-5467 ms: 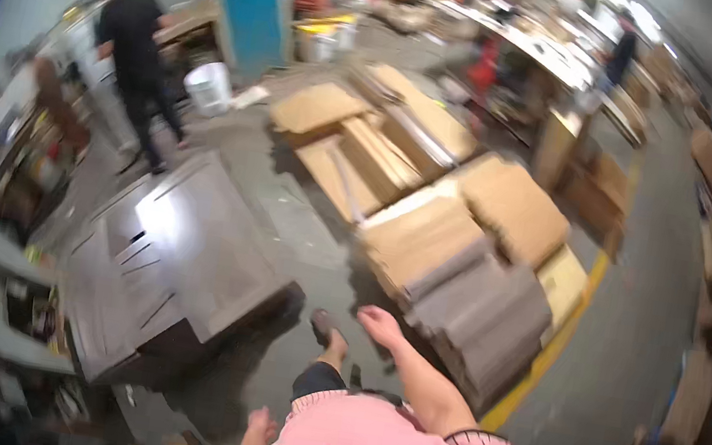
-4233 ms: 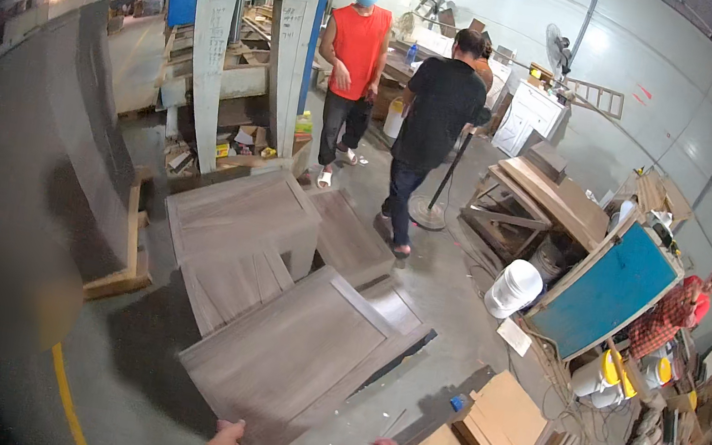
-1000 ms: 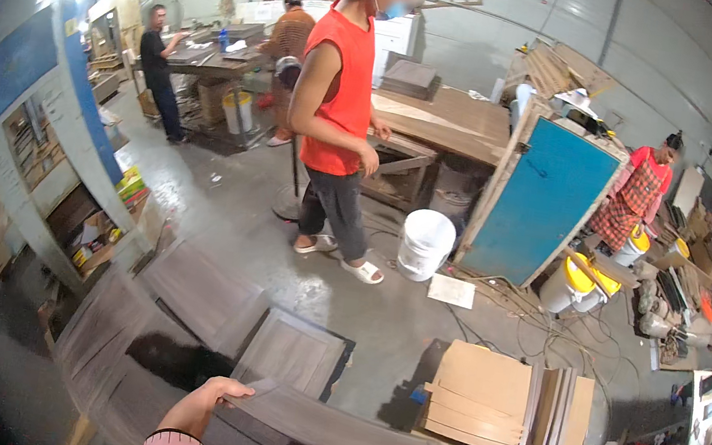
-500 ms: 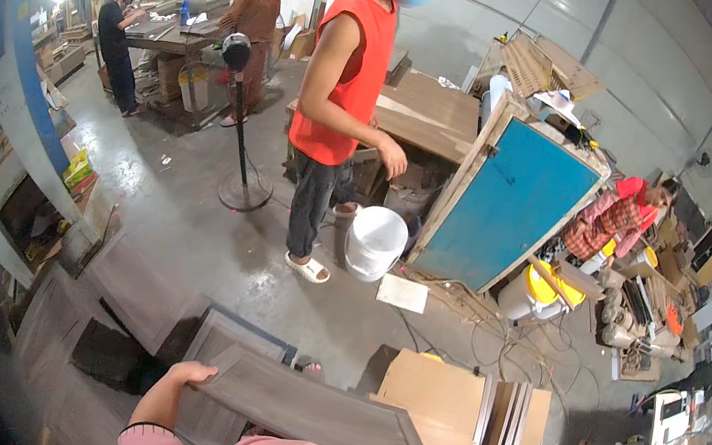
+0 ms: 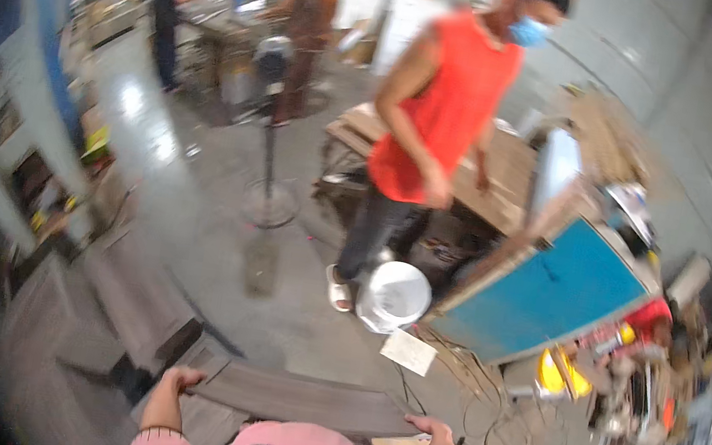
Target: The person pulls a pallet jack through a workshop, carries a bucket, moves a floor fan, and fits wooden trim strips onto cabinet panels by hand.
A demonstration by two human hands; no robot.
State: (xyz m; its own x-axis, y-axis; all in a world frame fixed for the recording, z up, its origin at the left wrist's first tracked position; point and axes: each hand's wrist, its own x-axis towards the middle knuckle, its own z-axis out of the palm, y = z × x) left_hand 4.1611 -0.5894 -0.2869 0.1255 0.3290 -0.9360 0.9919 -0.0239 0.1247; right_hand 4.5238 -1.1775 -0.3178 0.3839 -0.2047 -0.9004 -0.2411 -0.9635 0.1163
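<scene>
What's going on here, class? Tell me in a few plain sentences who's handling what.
The person wearing the camera holds a long grey-brown panel across the front of the body, with the left hand at its left end and the right hand at its right end. More panels lie at the lower left. Beyond, a co-worker in sleeveless orange-red stands beside a white bucket. Farther back, two blurred people stand by a cluttered table.

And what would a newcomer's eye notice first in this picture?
First, probably, the co-worker's bright red sleeveless top at upper centre, then the blue panel right of the white bucket. Near the bottom, the left hand and right hand grip a long grey board by its ends.
</scene>
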